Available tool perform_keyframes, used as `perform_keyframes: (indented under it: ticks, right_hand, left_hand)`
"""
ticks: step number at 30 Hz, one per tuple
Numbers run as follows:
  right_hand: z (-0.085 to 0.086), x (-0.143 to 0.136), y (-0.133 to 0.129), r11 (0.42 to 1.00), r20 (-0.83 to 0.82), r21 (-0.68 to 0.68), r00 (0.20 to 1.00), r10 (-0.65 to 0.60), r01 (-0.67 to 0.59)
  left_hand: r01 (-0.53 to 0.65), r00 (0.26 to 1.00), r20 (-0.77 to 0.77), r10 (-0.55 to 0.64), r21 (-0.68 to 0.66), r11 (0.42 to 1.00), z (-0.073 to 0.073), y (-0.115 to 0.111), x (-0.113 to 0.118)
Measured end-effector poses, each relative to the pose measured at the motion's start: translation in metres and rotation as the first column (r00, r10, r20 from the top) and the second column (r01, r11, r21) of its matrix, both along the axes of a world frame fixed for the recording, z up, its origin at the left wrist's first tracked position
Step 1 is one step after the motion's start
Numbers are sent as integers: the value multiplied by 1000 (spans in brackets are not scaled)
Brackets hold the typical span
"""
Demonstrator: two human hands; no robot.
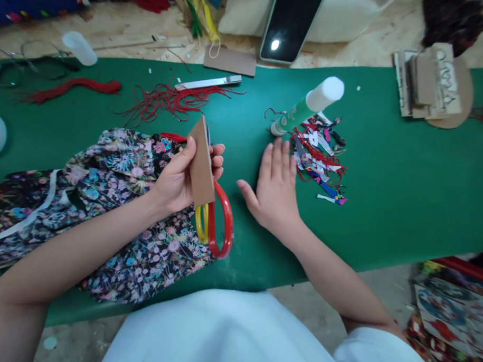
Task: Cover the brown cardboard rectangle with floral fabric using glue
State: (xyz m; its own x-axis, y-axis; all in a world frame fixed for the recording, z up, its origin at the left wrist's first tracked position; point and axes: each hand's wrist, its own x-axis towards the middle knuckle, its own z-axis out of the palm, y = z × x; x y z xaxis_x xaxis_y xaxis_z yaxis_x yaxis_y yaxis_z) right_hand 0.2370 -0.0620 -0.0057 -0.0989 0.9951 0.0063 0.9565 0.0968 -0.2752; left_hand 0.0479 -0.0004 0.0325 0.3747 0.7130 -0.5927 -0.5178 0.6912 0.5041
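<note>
Surface: green mat, scraps at two o'clock.
Left hand: fingers pinching cardboard upright, scissors beneath.
Right hand: fingers flat, together, bracing on mat.

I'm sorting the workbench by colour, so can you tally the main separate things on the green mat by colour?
Red: 3 (tassel, loose threads, scissors with a red and yellow grip)
Brown: 1 (card in the left hand)
Green and white: 1 (glue stick)
Silver: 1 (blade)
Mixed colours: 2 (floral cloth, scrap pile at the right hand)
Total: 8
</note>
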Motion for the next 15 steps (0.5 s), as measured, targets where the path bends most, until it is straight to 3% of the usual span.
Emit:
perform_keyframes:
  ticks: [3,5,7,11,13,15]
  right_hand:
    - [7,-12,0,960,-34,-11,960,280,-280]
    - [7,-21,-3,921,-51,-31,921,386,-388]
    - [3,-22,-5,945,-47,-46,945,323,-325]
    - [-3,-6,-1,1000,-56,-5,998,-18,17]
    - [3,1,2,997,-159,62,986,-43,53]
    - [15,1,2,991,-371,132,926,66,-18]
  left_hand:
    - [7,1000,-1,-7,-7,1000,-1,0,-1]
    - [18,1000,-13,-18,19,1000,-4,0,-2]
    - [49,998,-34,-47,74,996,-6,-1,-2]
    - [77,995,-68,-66,164,984,-8,-5,0]
    - [74,996,-67,-63,178,981,-9,-7,0]
    - [63,997,-53,-54,193,979,-10,-8,1]
